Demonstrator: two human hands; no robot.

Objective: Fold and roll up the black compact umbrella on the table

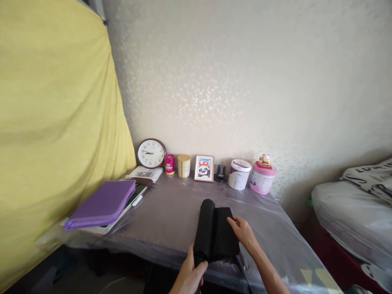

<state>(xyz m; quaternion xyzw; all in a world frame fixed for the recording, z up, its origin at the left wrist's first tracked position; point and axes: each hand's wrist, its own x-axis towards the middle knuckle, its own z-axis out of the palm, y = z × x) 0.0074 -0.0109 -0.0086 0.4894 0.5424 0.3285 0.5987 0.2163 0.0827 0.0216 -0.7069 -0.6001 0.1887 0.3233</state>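
One black roll point(204, 230) at lower centre: left hand point(190, 272) clasped round its near end, right hand point(244, 233) nipping the flap point(225, 234) by its edge.

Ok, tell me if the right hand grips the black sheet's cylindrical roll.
No, the right hand touches the flat black flap; the left hand grips the roll.

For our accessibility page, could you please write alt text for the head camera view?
A person's left hand grips the near end of a rolled black item while the right hand touches its flat flap at a plastic-covered table. Behind are a clock and a framed panda picture.
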